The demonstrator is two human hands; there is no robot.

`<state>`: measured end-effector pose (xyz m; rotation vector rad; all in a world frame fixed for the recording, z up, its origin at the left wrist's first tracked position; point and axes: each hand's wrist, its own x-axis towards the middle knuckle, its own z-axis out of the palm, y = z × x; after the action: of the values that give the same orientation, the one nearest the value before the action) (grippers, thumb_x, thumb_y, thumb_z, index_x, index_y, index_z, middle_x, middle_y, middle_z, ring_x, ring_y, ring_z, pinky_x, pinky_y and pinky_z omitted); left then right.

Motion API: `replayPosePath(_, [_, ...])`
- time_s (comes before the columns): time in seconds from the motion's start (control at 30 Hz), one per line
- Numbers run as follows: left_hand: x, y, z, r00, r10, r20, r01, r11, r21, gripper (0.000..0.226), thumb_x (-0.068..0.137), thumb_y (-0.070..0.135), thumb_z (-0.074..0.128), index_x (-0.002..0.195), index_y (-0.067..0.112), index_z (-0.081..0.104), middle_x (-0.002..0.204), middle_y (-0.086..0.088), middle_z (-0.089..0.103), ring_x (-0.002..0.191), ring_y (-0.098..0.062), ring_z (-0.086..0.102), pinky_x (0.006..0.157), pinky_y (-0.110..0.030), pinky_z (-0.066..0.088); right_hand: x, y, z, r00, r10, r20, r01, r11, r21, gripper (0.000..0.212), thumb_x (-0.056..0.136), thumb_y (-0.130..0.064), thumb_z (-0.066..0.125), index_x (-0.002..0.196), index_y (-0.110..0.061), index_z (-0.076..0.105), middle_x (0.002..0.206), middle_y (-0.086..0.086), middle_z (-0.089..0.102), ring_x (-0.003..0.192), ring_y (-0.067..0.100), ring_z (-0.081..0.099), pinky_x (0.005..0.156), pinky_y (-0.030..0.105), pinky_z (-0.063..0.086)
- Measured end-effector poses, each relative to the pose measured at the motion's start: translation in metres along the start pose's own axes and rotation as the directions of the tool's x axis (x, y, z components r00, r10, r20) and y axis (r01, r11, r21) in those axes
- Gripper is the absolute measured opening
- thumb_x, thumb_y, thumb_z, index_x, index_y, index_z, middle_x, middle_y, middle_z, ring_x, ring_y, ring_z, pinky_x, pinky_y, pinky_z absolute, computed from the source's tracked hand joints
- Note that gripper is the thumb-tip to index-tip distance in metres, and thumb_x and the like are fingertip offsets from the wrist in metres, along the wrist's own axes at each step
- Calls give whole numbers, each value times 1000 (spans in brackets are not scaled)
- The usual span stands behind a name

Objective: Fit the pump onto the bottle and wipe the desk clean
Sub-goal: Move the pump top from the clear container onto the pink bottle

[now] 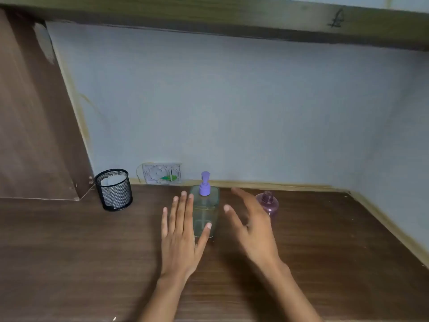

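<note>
A clear greenish bottle (pixel 206 212) stands upright on the brown wooden desk (pixel 92 240), with a purple pump (pixel 205 184) sitting in its neck. My left hand (pixel 180 235) is spread flat just left of the bottle, its thumb lying across the bottle's lower front. My right hand (pixel 251 226) hovers to the right of the bottle, fingers apart, holding nothing. Behind my right hand stands a small purple bottle (pixel 269 203) with an uncapped neck.
A black mesh cup (pixel 113 189) with something white inside stands at the back left. A wall socket (pixel 162 173) sits low on the pale wall. A wooden side panel (pixel 34 135) closes the left; a shelf (pixel 232 17) runs overhead.
</note>
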<state>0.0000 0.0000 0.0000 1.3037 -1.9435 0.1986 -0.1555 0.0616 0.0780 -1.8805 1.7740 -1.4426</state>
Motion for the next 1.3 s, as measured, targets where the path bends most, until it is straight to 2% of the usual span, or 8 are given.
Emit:
replayPosePath(0.1, [3, 0, -1, 1000, -2, -17, 2, 1000, -3, 70, 96, 52, 32, 152, 12, 18, 159, -6, 22, 148, -21, 17, 118, -48, 16, 26, -2, 10, 1000, 13, -21, -13, 999, 34, 36, 91, -35, 63, 125, -24, 59, 120, -18, 60, 101, -16, 53, 92, 6, 41])
replayPosePath(0.23, [1, -2, 1, 1000, -1, 4, 1, 1000, 18, 69, 97, 53, 29, 153, 15, 14, 160, -5, 21, 148, -19, 15, 118, -47, 14, 53, -7, 25, 994, 65, 89, -72, 994, 83, 36, 85, -41, 68, 116, -23, 65, 114, -12, 67, 104, 1, 60, 91, 19, 47])
replayPosePath(0.37, [0, -2, 0, 999, 4, 42, -4, 1000, 15, 75, 95, 58, 30, 153, 13, 13, 161, -4, 17, 148, -19, 13, 119, -45, 13, 62, -4, 43, 982, 39, 183, -46, 998, 36, 34, 85, -44, 67, 112, -22, 66, 112, -10, 66, 102, 3, 57, 85, 20, 42])
replayPosePath(0.63, [2, -2, -1, 998, -4, 64, 6, 999, -32, 82, 94, 66, 22, 152, 8, 19, 161, -6, 16, 148, -19, 13, 118, -47, 15, 40, -19, 47, 984, 142, -106, -160, 969, -190, 40, 71, -66, 65, 87, -30, 57, 91, -15, 61, 87, 3, 57, 70, 29, 47])
replayPosePath(0.73, [3, -2, -1, 998, 30, 62, -28, 998, -48, 77, 96, 64, 20, 152, 11, 17, 161, -4, 16, 148, -19, 16, 118, -47, 17, 38, -18, 49, 975, 108, -193, -150, 964, -220, 38, 70, -64, 69, 81, -29, 57, 85, -13, 61, 84, 8, 58, 76, 34, 48])
replayPosePath(0.87, [3, -1, -1, 999, 29, 32, -26, 996, -86, 75, 97, 61, 25, 152, 10, 21, 159, -3, 21, 147, -16, 18, 119, -44, 16, 42, -11, 53, 976, 126, -177, -140, 988, -66, 35, 65, -56, 78, 76, -27, 62, 80, -14, 63, 86, 9, 59, 85, 40, 48])
replayPosePath(1.1, [4, 0, -2, 999, 40, 16, -38, 994, -101, 74, 96, 61, 28, 149, 9, 27, 158, -3, 25, 146, -15, 21, 119, -41, 13, 46, -11, 51, 980, 157, -122, -146, 985, 90, 27, 68, -39, 83, 73, -20, 64, 74, -9, 66, 75, 5, 62, 67, 22, 48])
replayPosePath(1.3, [5, 0, -3, 999, 33, 32, -29, 993, -117, 74, 96, 63, 28, 150, 12, 27, 158, -2, 25, 146, -13, 20, 118, -43, 16, 48, -11, 50, 987, 141, -77, -129, 982, 136, 29, 71, -34, 82, 73, -16, 60, 71, -4, 63, 68, 12, 57, 63, 24, 44])
